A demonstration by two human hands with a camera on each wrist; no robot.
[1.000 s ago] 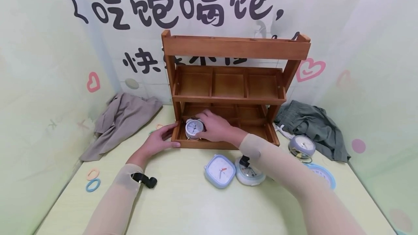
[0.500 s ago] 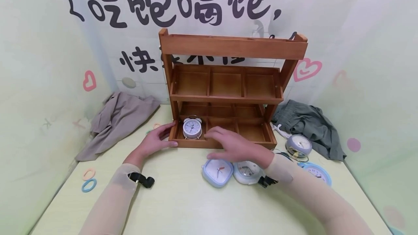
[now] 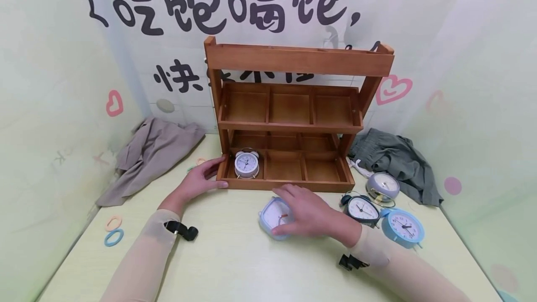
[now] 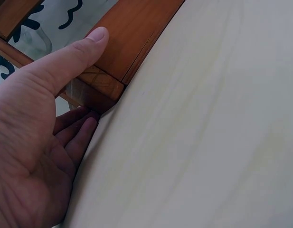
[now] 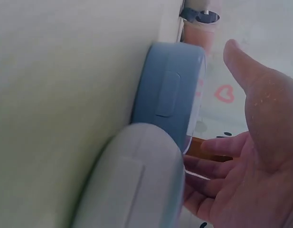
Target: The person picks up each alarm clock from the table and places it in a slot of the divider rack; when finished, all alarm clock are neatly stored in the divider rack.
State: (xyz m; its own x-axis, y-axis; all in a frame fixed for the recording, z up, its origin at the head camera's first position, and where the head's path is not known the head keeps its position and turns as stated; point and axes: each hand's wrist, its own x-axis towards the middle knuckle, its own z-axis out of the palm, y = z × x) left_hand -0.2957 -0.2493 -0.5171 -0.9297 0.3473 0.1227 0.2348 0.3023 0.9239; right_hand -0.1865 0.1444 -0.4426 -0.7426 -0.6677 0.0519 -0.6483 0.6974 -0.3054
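My left hand [image 3: 198,184] holds the front left corner of a brown wooden tiered shelf [image 3: 285,184], thumb on the front board [image 4: 132,38] and fingers at its side. A white twin-bell alarm clock [image 3: 246,164] stands in the bottom-left compartment. Over a light-blue rounded-square clock [image 3: 271,216] on the table hovers my right hand [image 3: 310,211]. In the right wrist view its thumb and fingers are spread beside the blue clock [image 5: 165,90], nothing gripped. A pale round clock [image 5: 132,178] stands beside it, hidden behind the right hand in the head view.
Right of my right hand stand a dark twin-bell clock [image 3: 361,209], a bright blue clock [image 3: 403,228] and a grey-purple clock [image 3: 383,185]. Grey-brown cloth [image 3: 155,162] lies left of the shelf, dark green cloth [image 3: 394,160] right. Two rings lie at the left, including a blue ring [image 3: 113,237].
My right hand has let go of the white twin-bell clock, left it in the bottom-left compartment, and moved right and toward me over the light-blue clock. The left hand stays at the shelf corner.
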